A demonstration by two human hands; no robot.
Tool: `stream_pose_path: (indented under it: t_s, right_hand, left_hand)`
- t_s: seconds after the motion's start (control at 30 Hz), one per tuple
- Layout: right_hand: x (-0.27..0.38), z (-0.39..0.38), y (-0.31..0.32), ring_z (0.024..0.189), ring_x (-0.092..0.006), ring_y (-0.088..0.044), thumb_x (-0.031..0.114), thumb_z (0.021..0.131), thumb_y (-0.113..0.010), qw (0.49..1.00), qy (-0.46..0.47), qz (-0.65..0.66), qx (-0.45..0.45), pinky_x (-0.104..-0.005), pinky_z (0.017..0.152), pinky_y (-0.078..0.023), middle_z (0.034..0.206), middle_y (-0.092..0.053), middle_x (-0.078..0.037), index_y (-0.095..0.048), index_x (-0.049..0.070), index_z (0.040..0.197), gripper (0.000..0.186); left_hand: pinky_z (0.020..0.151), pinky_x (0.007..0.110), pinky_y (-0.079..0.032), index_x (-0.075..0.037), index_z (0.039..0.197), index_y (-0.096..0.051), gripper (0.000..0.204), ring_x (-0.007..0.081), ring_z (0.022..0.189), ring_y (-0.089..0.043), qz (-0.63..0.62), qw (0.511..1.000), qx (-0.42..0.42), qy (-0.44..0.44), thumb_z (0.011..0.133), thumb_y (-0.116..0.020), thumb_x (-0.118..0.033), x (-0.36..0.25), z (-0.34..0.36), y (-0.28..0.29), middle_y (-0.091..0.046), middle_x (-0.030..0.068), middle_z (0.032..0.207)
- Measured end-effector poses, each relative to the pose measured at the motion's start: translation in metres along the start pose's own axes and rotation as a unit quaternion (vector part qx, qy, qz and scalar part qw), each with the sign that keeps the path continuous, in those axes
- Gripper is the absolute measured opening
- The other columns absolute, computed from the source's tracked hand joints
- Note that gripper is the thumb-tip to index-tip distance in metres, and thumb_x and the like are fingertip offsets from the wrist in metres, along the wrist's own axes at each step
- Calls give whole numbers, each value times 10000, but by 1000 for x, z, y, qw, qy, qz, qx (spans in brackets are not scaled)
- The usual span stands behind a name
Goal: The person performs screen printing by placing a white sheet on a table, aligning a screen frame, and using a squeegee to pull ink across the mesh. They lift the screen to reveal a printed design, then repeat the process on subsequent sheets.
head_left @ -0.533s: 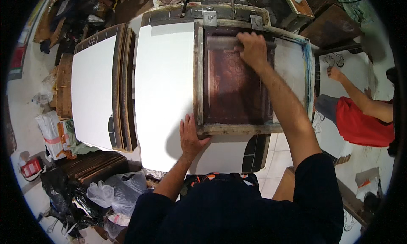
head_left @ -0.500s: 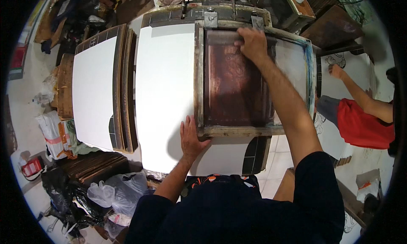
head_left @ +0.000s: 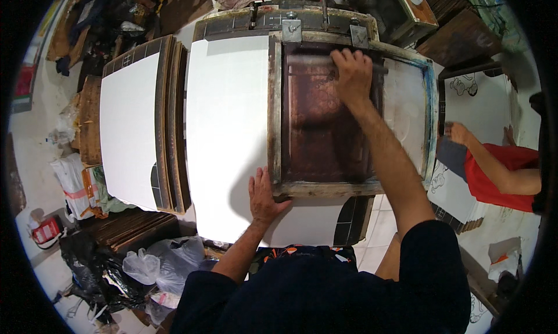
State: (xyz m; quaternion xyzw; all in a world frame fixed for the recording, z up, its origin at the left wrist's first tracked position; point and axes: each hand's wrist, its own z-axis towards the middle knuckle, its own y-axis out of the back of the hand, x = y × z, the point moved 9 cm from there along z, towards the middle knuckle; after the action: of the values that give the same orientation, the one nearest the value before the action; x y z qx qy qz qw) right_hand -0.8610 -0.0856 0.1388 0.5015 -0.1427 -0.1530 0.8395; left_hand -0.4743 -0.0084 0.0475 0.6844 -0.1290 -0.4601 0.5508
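Observation:
A wooden-edged printing screen (head_left: 274, 113) with a dark reddish-brown mesh (head_left: 314, 142) lies over the right part of a white sheet (head_left: 226, 101). My right hand (head_left: 353, 75) is closed over a squeegee (head_left: 379, 70), which spans the mesh near its far end and is blurred at its left. Fingers apart, my left hand (head_left: 266, 200) rests flat on the sheet, its thumb by the screen's near left corner. Two metal clamps (head_left: 292, 31) grip the screen's far edge.
Boards with white sheets (head_left: 129, 130) are stacked on the left. At the right, a co-worker's hand (head_left: 460, 133) is beside a red garment (head_left: 503, 177), over sheets with line drawings (head_left: 465, 84). Plastic bags (head_left: 165, 267) lie at the lower left.
My right hand and the squeegee have come slightly toward me over the mesh. My left hand stays on the sheet. The co-worker's hand has drawn nearer. The whole view has shifted slightly.

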Motion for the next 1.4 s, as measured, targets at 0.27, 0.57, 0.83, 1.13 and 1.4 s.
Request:
stream_pose_path:
  t_s: [0.27, 0.57, 0.83, 1.13, 1.4]
  right_hand:
    - [3, -6, -9, 1077, -281, -611, 108, 691, -842, 998, -24, -1, 62, -457, 942, -449, 1100, -647, -32, -632, 174, 1163, 521]
    - [102, -230, 96, 1030, -274, -563, 93, 589, -869, 977, -74, 36, 195, -445, 949, -403, 1044, -587, -36, -628, 167, 1127, 594]
    - [112, -256, 106, 1042, -275, -574, 43, 638, -816, 993, -54, 38, 94, -456, 972, -413, 1058, -603, -32, -639, 149, 1128, 531]
    - [101, -214, 128, 1002, -307, -615, -19, 692, -769, 990, -79, 77, 83, -452, 939, -449, 978, -675, -70, -700, 115, 1081, 417]
    - [89, -193, 121, 980, -309, -617, 20, 665, -821, 971, -61, 130, 193, -446, 889, -450, 987, -680, -71, -693, 106, 1100, 461]
  left_hand:
    - [1241, 619, -234, 80, 1585, -261, 1233, 424, 1535, -331, 4, 1000, -25, -18, 675, -929, -417, -4, -1, 5, -412, 295, 1564]
    - [1257, 583, -223, 83, 1576, -275, 1157, 395, 1540, -328, -5, 997, -64, -37, 724, -914, -370, -8, 0, 9, -400, 240, 1601]
    - [1279, 579, -162, 41, 1609, -236, 1109, 393, 1578, -237, -51, 998, -35, -24, 733, -877, -191, 1, 3, 0, -332, 231, 1648]
    - [1273, 530, -209, 90, 1603, -245, 1006, 410, 1345, -573, -299, 950, -40, 79, 765, -790, -25, 7, 7, 3, -623, 289, 1373]
    - [1258, 507, -290, 45, 1616, -260, 972, 388, 1229, -675, -309, 944, -27, 112, 773, -742, 13, 1, 11, 21, -689, 272, 1290]
